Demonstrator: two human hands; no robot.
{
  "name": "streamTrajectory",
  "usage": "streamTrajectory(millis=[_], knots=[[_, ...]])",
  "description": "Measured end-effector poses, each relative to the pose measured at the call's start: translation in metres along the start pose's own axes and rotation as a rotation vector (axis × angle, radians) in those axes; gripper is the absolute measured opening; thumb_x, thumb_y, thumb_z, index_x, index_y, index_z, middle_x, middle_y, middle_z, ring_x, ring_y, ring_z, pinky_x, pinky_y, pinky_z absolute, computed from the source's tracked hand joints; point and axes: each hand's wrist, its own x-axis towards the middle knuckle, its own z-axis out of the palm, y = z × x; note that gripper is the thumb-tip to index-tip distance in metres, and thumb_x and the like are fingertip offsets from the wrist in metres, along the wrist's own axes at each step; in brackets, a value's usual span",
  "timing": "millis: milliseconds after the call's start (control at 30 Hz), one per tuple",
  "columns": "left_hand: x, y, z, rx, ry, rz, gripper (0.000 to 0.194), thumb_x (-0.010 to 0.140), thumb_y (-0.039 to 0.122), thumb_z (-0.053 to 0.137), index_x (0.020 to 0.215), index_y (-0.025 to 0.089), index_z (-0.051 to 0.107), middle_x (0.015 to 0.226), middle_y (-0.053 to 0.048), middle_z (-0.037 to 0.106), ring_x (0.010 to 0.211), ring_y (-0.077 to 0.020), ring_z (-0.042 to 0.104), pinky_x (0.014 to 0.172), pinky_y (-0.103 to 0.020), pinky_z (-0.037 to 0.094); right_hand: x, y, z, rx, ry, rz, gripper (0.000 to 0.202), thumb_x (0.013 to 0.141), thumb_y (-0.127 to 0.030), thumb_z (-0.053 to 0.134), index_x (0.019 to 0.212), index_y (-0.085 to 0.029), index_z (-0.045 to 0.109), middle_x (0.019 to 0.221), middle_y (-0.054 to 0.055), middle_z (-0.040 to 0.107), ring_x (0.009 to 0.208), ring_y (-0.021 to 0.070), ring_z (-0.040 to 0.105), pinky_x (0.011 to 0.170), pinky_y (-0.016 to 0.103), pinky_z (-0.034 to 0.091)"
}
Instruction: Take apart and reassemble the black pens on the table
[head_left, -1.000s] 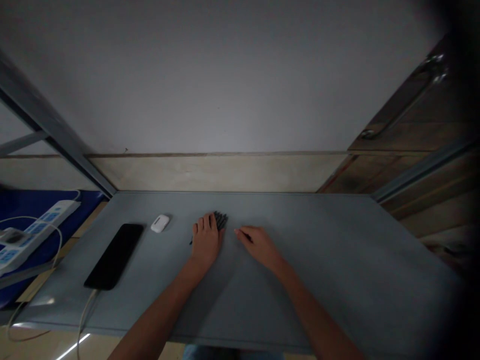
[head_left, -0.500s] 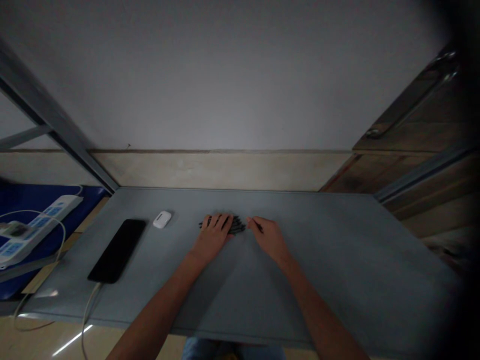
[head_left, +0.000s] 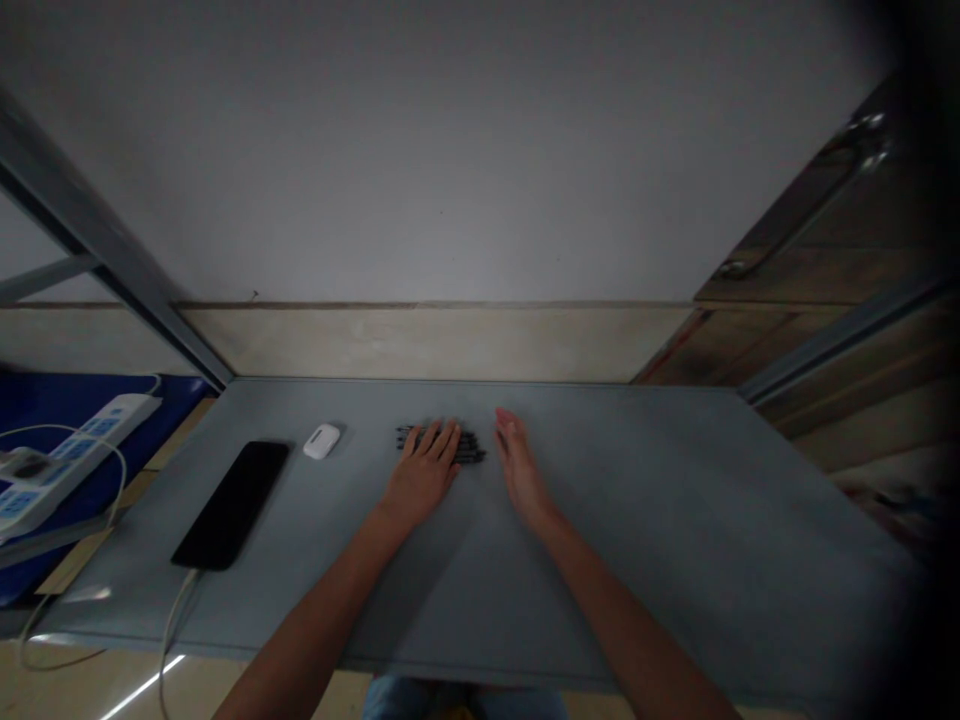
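Several thin dark sticks that look like pens (head_left: 470, 447) lie side by side across the grey table (head_left: 675, 520). My left hand (head_left: 427, 468) rests flat on top of them, its fingers stretched out and slightly spread. Their tips stick out on both sides of it; the middle is hidden under the fingers. Just beyond their right ends, my right hand (head_left: 520, 468) stands on edge, fingers straight and palm turned toward them. It holds nothing, and a small gap separates it from the ends.
To the left are a white earbud case (head_left: 322, 441) and a black phone (head_left: 231, 505) with a cable plugged in. A white power strip (head_left: 79, 460) lies on a blue surface (head_left: 45, 390) at the far left. Behind the table rises a wall (head_left: 450, 340).
My right hand has gone from closed fingers to straight ones, turned on edge beside the right ends. The sticks lie more evenly in line. My left hand stays on them.
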Motion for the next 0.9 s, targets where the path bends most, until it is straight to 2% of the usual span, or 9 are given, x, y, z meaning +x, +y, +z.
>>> streamTrajectory(millis=[67, 167, 367, 600, 800, 900], knots=[[0.000, 0.000, 0.001, -0.003, 0.005, 0.001, 0.052, 0.098, 0.034, 0.034, 0.147, 0.019, 0.026, 0.150, -0.008, 0.031, 0.137, -0.0267, 0.028, 0.112, -0.050, 0.021, 0.000, 0.004, 0.006, 0.128, 0.022, 0.006, 0.054, 0.091, -0.060, 0.032, 0.137, -0.034, 0.037, 0.150, -0.001, 0.032, 0.140, 0.0163, 0.026, 0.115, 0.038, 0.024], [0.000, 0.001, 0.002, -0.002, 0.013, -0.002, 0.052, 0.097, 0.035, 0.035, 0.146, 0.018, 0.027, 0.150, -0.008, 0.031, 0.138, -0.0266, 0.027, 0.112, -0.050, 0.021, -0.001, 0.004, 0.014, 0.195, -0.015, 0.021, 0.056, 0.091, -0.061, 0.031, 0.140, -0.033, 0.034, 0.152, -0.002, 0.028, 0.140, 0.0136, 0.024, 0.117, 0.037, 0.018], [0.000, -0.001, 0.006, 0.011, 0.017, 0.013, 0.052, 0.097, 0.033, 0.036, 0.146, 0.017, 0.027, 0.150, -0.008, 0.032, 0.139, -0.0255, 0.025, 0.112, -0.048, 0.024, -0.001, -0.001, 0.023, 0.172, -0.043, 0.038, 0.062, 0.089, -0.066, 0.028, 0.142, -0.034, 0.033, 0.153, -0.002, 0.028, 0.140, 0.0148, 0.025, 0.117, 0.037, 0.021], [0.002, -0.003, 0.012, 0.014, 0.036, 0.033, 0.051, 0.096, 0.028, 0.040, 0.145, 0.015, 0.031, 0.148, -0.009, 0.034, 0.138, -0.0255, 0.028, 0.113, -0.044, 0.025, -0.003, -0.006, 0.024, 0.177, -0.102, 0.030, 0.058, 0.089, -0.065, 0.029, 0.137, -0.035, 0.041, 0.150, -0.003, 0.033, 0.140, 0.0167, 0.025, 0.117, 0.038, 0.022], [0.002, -0.005, 0.010, 0.005, 0.031, 0.042, 0.052, 0.096, 0.027, 0.041, 0.145, 0.015, 0.030, 0.148, -0.007, 0.035, 0.137, -0.0256, 0.029, 0.114, -0.043, 0.023, -0.001, -0.008, 0.019, 0.173, -0.077, 0.034, 0.058, 0.088, -0.067, 0.030, 0.132, -0.032, 0.046, 0.148, -0.001, 0.037, 0.140, 0.0159, 0.025, 0.117, 0.037, 0.020], [0.003, -0.004, 0.004, -0.006, 0.028, 0.023, 0.053, 0.095, 0.027, 0.043, 0.145, 0.019, 0.029, 0.148, -0.007, 0.035, 0.136, -0.0259, 0.029, 0.112, -0.047, 0.023, 0.001, -0.008, 0.011, 0.099, -0.053, -0.009, 0.057, 0.088, -0.067, 0.030, 0.128, -0.030, 0.049, 0.145, 0.002, 0.041, 0.138, 0.0179, 0.029, 0.114, 0.039, 0.027]])
